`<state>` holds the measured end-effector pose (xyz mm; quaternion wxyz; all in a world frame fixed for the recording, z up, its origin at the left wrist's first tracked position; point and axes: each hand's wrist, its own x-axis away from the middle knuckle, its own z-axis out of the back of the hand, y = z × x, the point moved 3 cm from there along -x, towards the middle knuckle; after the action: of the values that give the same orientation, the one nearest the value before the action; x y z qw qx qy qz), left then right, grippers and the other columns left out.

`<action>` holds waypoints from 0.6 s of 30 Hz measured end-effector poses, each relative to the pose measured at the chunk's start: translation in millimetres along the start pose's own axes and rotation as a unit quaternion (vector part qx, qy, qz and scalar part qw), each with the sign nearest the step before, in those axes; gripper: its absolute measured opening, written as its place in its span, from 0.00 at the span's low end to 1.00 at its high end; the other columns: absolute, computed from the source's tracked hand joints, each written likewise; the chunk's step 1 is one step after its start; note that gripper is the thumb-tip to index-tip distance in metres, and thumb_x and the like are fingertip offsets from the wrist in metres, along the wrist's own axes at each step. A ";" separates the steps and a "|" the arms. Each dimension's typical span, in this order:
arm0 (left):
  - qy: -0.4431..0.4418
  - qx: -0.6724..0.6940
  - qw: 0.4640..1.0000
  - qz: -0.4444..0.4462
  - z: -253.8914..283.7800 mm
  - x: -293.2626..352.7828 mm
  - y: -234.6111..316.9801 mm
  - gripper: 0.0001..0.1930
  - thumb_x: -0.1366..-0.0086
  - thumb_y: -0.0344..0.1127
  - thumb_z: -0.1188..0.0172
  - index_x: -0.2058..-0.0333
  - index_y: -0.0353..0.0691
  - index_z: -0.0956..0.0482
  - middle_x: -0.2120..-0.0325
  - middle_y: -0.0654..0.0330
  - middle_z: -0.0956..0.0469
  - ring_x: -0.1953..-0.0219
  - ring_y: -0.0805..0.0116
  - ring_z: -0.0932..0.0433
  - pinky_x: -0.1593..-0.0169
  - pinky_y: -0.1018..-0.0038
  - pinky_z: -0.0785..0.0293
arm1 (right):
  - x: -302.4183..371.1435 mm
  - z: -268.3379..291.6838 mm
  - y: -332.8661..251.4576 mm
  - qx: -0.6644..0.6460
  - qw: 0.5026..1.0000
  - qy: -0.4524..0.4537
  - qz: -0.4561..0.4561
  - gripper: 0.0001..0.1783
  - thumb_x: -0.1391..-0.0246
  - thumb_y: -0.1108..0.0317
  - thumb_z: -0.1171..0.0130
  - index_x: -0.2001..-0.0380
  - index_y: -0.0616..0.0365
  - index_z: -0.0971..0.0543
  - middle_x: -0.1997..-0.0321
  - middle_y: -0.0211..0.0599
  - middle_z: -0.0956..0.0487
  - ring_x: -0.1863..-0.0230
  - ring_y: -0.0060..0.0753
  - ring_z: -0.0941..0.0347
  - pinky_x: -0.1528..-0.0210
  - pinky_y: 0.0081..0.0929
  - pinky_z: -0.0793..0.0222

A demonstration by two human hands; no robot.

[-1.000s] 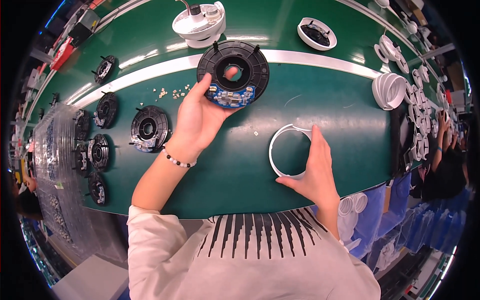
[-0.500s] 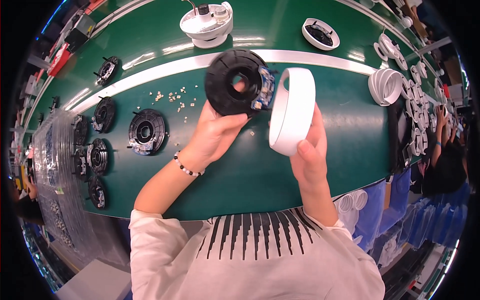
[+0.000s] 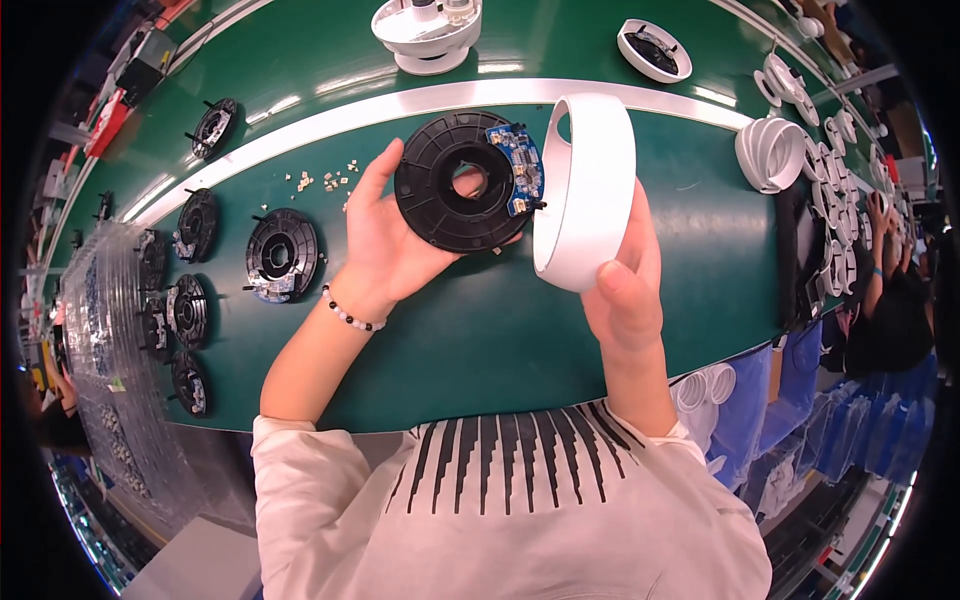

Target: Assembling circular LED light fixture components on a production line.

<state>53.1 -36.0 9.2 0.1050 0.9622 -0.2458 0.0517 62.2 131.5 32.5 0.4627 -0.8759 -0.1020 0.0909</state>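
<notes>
My left hand [image 3: 385,245] holds a round black plastic disc [image 3: 425,185] from below and behind. Its thumb stands away from the rim, and a fingertip shows through the centre hole. A blue circuit board [image 3: 521,170] sits along the disc's right side. In my right hand [image 3: 630,290] is a white plastic ring [image 3: 602,190] with an oval opening in its wall, held upright with the thumb at its lower edge. The ring stands close beside the board; whether they touch I cannot tell.
Black discs with boards, one of them here [image 3: 282,255], lie on the green mat at left. Small pale connectors [image 3: 328,181] are scattered nearby. White rings [image 3: 768,155] stand at right. At the back are a white bowl-shaped unit [image 3: 428,40] and a white shell [image 3: 654,50] holding a black part.
The black disc has turned to face me more squarely, showing its board more fully. My left thumb has come off the disc's front and spread outward. The ring stays in my right hand.
</notes>
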 end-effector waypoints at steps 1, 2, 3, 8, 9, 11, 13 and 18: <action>0.001 0.000 1.000 0.000 3.1 -0.3 1.0 0.32 0.41 0.56 0.64 0.45 0.38 0.45 0.47 0.51 0.41 0.45 0.54 0.41 0.45 0.51 0.45 | 0.1 0.1 -0.1 -0.009 1.000 0.001 -0.003 0.56 0.71 0.70 0.35 0.41 0.61 0.60 0.39 0.52 0.53 0.37 0.42 0.57 0.42 0.39 0.50; 0.004 -0.004 1.000 0.002 6.5 -0.5 2.0 0.30 0.41 0.55 0.62 0.47 0.38 0.42 0.48 0.51 0.39 0.46 0.55 0.39 0.45 0.54 0.45 | 0.1 0.3 -0.3 -0.009 1.000 0.002 -0.004 0.56 0.71 0.70 0.35 0.41 0.61 0.60 0.39 0.52 0.53 0.37 0.42 0.57 0.42 0.39 0.50; 0.008 -0.009 1.000 0.003 8.4 -0.3 2.4 0.29 0.42 0.53 0.60 0.48 0.38 0.40 0.50 0.52 0.37 0.47 0.56 0.38 0.44 0.58 0.45 | -0.2 0.4 -0.3 -0.009 1.000 0.000 -0.005 0.56 0.71 0.70 0.35 0.41 0.61 0.59 0.39 0.52 0.52 0.37 0.42 0.57 0.42 0.39 0.50; 0.072 0.003 0.997 -0.023 12.6 -0.6 2.3 0.28 0.42 0.52 0.60 0.49 0.38 0.39 0.50 0.52 0.36 0.48 0.56 0.37 0.44 0.59 0.44 | -1.8 -1.2 -1.9 -0.010 1.000 -0.010 0.004 0.55 0.71 0.70 0.36 0.41 0.60 0.59 0.39 0.52 0.52 0.37 0.41 0.55 0.42 0.38 0.50; 0.074 0.002 0.997 -0.024 13.1 -0.8 2.5 0.29 0.42 0.53 0.62 0.50 0.37 0.38 0.50 0.51 0.36 0.48 0.56 0.37 0.45 0.59 0.43 | -2.0 -0.9 -1.9 -0.012 1.000 -0.011 0.013 0.55 0.70 0.70 0.36 0.41 0.60 0.59 0.39 0.52 0.51 0.38 0.42 0.54 0.42 0.39 0.49; 0.079 -0.003 0.997 -0.027 11.9 -0.7 2.2 0.29 0.42 0.53 0.62 0.49 0.37 0.38 0.50 0.51 0.36 0.48 0.56 0.37 0.45 0.59 0.44 | -2.2 0.0 -1.5 -0.014 1.000 -0.013 0.021 0.54 0.70 0.70 0.36 0.41 0.60 0.59 0.39 0.51 0.51 0.38 0.42 0.53 0.42 0.39 0.49; 0.084 -0.008 0.996 -0.032 13.0 0.4 2.3 0.29 0.42 0.53 0.62 0.49 0.37 0.38 0.50 0.51 0.36 0.48 0.56 0.37 0.44 0.58 0.44 | -2.4 3.7 -1.5 -0.028 0.999 0.007 0.025 0.55 0.69 0.69 0.35 0.41 0.60 0.59 0.39 0.51 0.51 0.39 0.42 0.51 0.43 0.39 0.47; 0.019 0.018 1.000 -0.012 10.9 -0.2 0.4 0.27 0.42 0.52 0.59 0.50 0.38 0.37 0.52 0.51 0.34 0.49 0.56 0.36 0.44 0.58 0.45 | -4.5 13.6 -1.9 0.052 0.996 0.018 0.063 0.59 0.73 0.67 0.31 0.41 0.61 0.59 0.39 0.52 0.53 0.40 0.42 0.48 0.44 0.37 0.45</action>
<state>53.3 -38.7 -1.3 0.0933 0.9656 -0.2316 0.0732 54.2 142.1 26.9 0.5026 -0.8569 -0.0332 0.1096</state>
